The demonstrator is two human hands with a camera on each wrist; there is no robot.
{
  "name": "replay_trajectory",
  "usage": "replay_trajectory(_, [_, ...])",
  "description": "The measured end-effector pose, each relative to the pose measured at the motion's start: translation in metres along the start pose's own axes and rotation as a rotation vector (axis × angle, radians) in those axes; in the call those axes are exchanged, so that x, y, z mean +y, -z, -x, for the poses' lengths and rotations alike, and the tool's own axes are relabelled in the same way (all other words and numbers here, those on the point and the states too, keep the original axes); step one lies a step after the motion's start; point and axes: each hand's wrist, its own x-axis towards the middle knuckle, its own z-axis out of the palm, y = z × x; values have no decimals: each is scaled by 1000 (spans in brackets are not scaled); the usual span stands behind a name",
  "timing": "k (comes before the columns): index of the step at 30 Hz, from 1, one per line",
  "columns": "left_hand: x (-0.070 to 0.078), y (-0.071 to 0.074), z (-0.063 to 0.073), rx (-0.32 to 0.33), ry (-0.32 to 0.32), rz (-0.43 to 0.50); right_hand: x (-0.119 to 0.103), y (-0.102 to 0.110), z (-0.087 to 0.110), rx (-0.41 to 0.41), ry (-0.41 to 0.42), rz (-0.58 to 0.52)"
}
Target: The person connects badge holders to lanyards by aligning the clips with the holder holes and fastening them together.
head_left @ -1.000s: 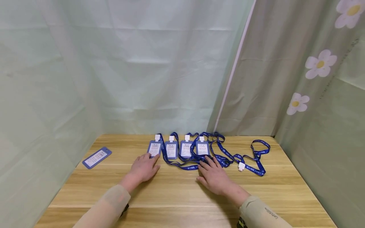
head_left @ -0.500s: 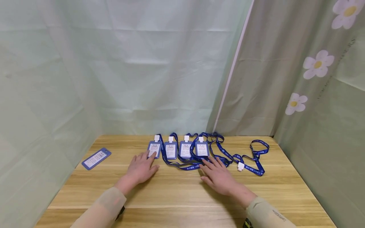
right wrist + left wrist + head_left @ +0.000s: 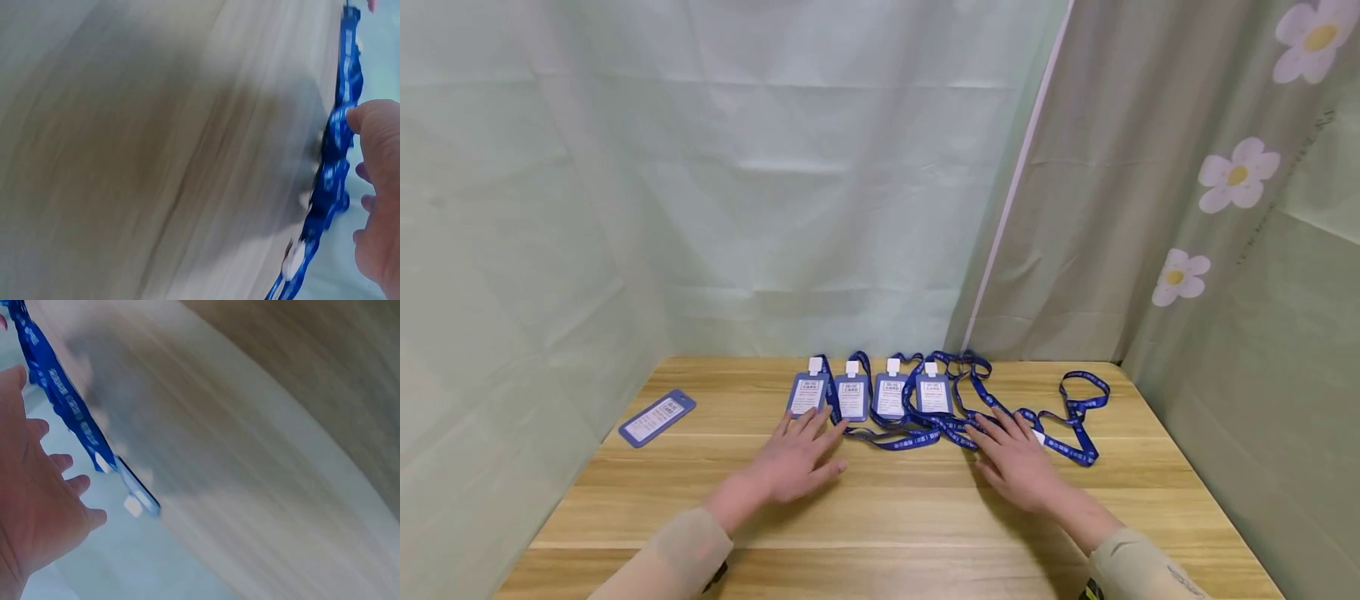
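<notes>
Several blue badge holders with lanyards lie in a row at the back of the table in the head view; the leftmost badge holder (image 3: 808,395) is nearest my left hand (image 3: 796,460). That hand is spread with straight fingers at the badge's lower edge, and its shadow falls on the wood in the left wrist view. My right hand (image 3: 1018,460) is stretched over the blue lanyards (image 3: 917,441), its fingertips partly covering a white clip (image 3: 1039,437) on the loose lanyard (image 3: 1078,427). Whether either hand touches them, I cannot tell. Neither hand grips anything.
Apart at the left lies a badge holder (image 3: 657,417) with no lanyard on it. The wooden table (image 3: 895,517) meets pale curtains (image 3: 820,208) at its back and sides. White flowers (image 3: 1238,175) decorate the right curtain.
My right hand has moved rightward along the lanyards toward the white clip. The left hand has shifted a little right. Badge holders and lanyards stay where they were.
</notes>
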Motion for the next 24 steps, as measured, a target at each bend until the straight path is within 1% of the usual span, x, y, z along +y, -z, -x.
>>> replay_trajectory(4, [15,2,1,-17,-66,-12,14,6,10,21,-28,32])
replay_trajectory(8, [30,2,1,-33,-131,-10,26,13,20,22,-55,54])
replay_trajectory(13, [49,0,-2,-61,-194,-14,41,19,29,20,-80,50])
replay_trajectory(20, [74,-5,-8,-70,-293,-44,58,19,40,52,-80,77])
replay_trajectory(24, [89,-7,-12,-73,-340,-43,67,21,44,53,-83,95])
